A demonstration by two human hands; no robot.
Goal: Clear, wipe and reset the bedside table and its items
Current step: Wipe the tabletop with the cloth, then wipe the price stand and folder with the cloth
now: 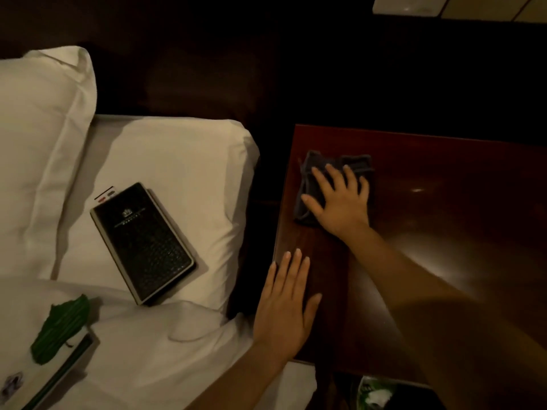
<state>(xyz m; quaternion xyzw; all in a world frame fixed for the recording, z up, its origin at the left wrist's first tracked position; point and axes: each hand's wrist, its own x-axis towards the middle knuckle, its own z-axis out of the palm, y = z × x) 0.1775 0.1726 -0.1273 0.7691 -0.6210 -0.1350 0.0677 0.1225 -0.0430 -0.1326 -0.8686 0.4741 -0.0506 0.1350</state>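
here, a right hand (340, 199) presses a dark cloth (334, 184) flat on the bedside table (444, 232) at centre right of the frame.
the right hand's fingers are spread wide and lie flat on top of the folded cloth, pressing on it rather than gripping it; the cloth sits near the table's upper left corner. the left hand (287, 303) rests palm down on the table's left edge in the lower middle of the frame, fingers straight and close together, holding nothing. at centre left a black folder (142, 244) lies tilted on a white pillow (177, 161) on the bed, well apart from the table. in the lower left corner a green leaf-shaped item (59, 332) lies on a booklet (44, 380).
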